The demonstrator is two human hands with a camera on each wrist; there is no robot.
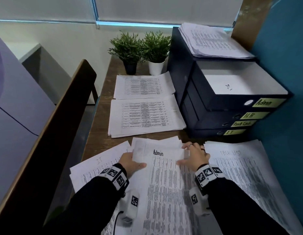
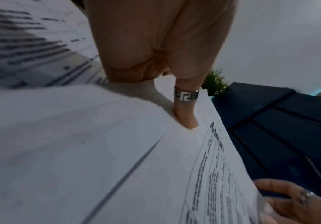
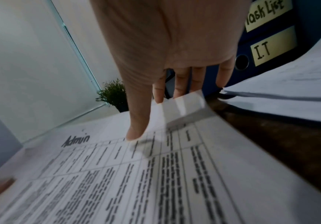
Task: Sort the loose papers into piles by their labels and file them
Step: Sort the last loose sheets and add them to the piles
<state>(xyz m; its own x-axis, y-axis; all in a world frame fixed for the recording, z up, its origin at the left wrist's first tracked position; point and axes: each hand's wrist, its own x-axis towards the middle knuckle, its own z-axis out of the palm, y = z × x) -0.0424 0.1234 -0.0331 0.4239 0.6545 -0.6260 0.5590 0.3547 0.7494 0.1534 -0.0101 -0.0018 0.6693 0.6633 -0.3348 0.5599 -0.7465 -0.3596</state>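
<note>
A stack of printed sheets headed "Admin" point(image 1: 164, 184) point(image 3: 155, 174) lies lifted at the near middle of the desk. My left hand point(image 1: 132, 162) grips its left edge, ringed thumb point(image 2: 186, 115) on top and fingers underneath. My right hand point(image 1: 194, 155) pinches the top right corner, thumb point(image 3: 136, 130) pressing the sheet and fingers curled behind the edge. An "IT" pile point(image 1: 99, 165) lies to the left and a "Task List" pile point(image 1: 240, 167) to the right. Stacked dark binders carry the labels Admin point(image 1: 266, 102), H.R point(image 1: 254, 115), Task List point(image 1: 242, 123) and IT point(image 1: 233, 132).
Two more paper piles point(image 1: 145, 116) point(image 1: 144, 85) lie farther back on the wooden desk point(image 1: 99, 133). Two potted plants point(image 1: 142, 53) stand behind them. A loose sheaf point(image 1: 213, 41) rests on the rear of the binder stack. A teal wall point(image 1: 286, 82) bounds the right, a chair back point(image 1: 62, 116) the left.
</note>
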